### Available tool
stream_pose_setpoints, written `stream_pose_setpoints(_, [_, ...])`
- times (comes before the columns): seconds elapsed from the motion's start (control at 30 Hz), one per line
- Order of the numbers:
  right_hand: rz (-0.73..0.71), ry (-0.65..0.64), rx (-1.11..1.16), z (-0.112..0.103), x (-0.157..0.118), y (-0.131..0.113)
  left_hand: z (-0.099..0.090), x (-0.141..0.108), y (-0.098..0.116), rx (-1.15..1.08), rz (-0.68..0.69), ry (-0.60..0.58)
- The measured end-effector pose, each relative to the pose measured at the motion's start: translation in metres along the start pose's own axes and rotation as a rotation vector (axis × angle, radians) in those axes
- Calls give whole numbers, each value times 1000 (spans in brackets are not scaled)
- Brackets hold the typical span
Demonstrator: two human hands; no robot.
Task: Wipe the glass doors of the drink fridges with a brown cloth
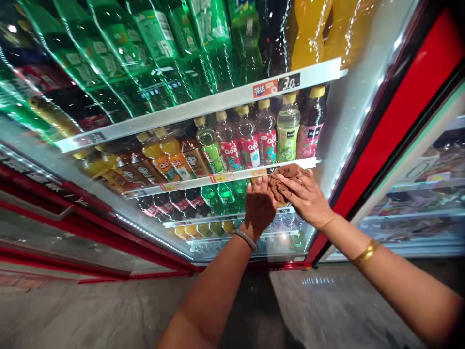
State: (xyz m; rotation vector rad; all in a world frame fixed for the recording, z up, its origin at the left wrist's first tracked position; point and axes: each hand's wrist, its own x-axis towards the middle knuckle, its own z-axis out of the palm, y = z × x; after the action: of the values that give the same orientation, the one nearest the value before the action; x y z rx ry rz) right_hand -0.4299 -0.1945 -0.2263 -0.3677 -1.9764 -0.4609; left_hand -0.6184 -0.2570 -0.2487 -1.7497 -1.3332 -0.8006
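My right hand [312,199] is closed on a crumpled brown cloth [289,173], pressed against the front edge of a white shelf [189,183] in a lit drinks fridge. My left hand [260,206] is beside the cloth, fingers stretched upward, with fingertips at the shelf edge just under an orange Qoo price label [259,172]. Its thumb side is partly hidden near the cloth. Right above the hands stand small juice bottles: red-labelled Qoo bottles [250,140], a green-labelled bottle [288,131] and a dark pink-labelled bottle [312,126].
Large green bottles [156,34] and orange soda bottles [310,29] fill the shelf above, whose white edge [203,102] carries price tags. Lower shelves hold more bottles [218,194]. A red door frame [403,97] is at right, red-edged glass [90,237] at left, grey floor [119,310] below.
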Motion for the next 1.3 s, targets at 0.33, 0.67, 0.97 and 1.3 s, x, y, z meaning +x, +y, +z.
stream_pose_setpoints(0.33, [-40, -113, -28, -17, -8, 2, -6, 3, 1, -33, 11, -15])
stream_pose_setpoints(0.67, [252, -117, -50, -13, -24, -7, -1, 5, 6, -65, -62, -49])
stream_pose_setpoints(0.97, [141, -120, -109, -11, -25, -5, 4, 7, 10, -26, -37, 9])
stream_pose_setpoints(1.3, [188, -134, -207, -12, -20, -16, 9, 13, 13, -27, -51, 135])
